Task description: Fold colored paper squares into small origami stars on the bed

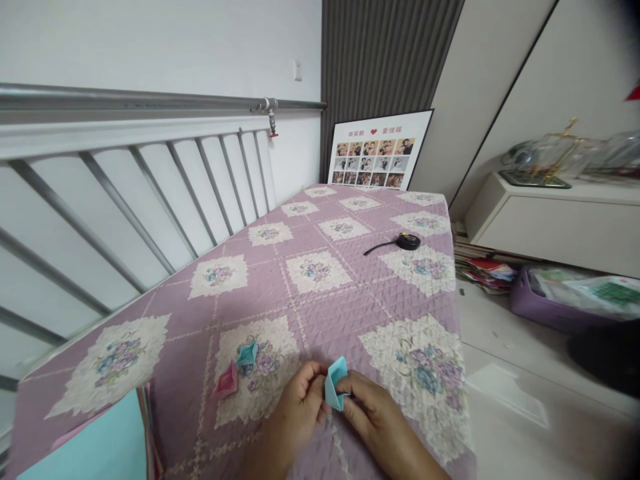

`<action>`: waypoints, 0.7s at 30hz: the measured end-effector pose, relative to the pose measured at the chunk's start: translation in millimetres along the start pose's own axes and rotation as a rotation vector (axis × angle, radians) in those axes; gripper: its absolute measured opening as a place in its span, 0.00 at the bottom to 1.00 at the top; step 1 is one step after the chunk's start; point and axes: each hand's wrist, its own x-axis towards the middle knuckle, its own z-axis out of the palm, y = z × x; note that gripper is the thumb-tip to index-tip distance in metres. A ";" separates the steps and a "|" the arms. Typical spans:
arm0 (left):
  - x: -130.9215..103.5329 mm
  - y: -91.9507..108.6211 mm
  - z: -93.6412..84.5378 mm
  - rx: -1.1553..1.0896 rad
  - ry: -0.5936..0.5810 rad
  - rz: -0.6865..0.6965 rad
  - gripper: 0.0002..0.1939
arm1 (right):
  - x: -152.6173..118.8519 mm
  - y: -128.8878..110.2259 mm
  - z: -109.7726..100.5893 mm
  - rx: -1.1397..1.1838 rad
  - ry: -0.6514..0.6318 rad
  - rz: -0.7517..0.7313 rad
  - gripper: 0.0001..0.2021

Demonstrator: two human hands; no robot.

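A small folded light-blue paper piece [336,384] is held between both hands near the front of the cloth-covered table. My left hand [304,393] pinches its left side. On the other side, the thumb and fingers of my right hand [367,408] close on its right edge, with a fingertip at its open fold. Left of my hands lie a folded teal paper piece [247,353] and a folded pink paper piece [227,381], close together. A stack of coloured paper sheets [100,440], light blue on top, sits at the lower left.
A black tape measure [409,241] with a strap lies on the purple floral tablecloth [270,287]. A photo board [380,150] leans behind the far edge. A railed radiator [150,193] borders the left; a purple bin [540,307] and white cabinet [560,220] stand right.
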 end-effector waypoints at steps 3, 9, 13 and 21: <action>-1.8 2.3 0.5 0.067 0.077 0.128 0.12 | -0.6 0.1 -2.4 0.016 -0.011 0.050 0.06; -8.2 8.6 -7.2 0.136 0.056 0.226 0.14 | -3.3 -1.6 -3.6 0.094 -0.060 0.131 0.09; -7.8 10.5 -11.5 0.068 -0.096 0.274 0.13 | -4.2 -1.8 -4.2 0.141 -0.071 0.163 0.12; -2.3 7.1 -13.1 -0.015 -0.091 0.190 0.17 | -2.9 1.9 -2.3 0.098 0.024 0.147 0.16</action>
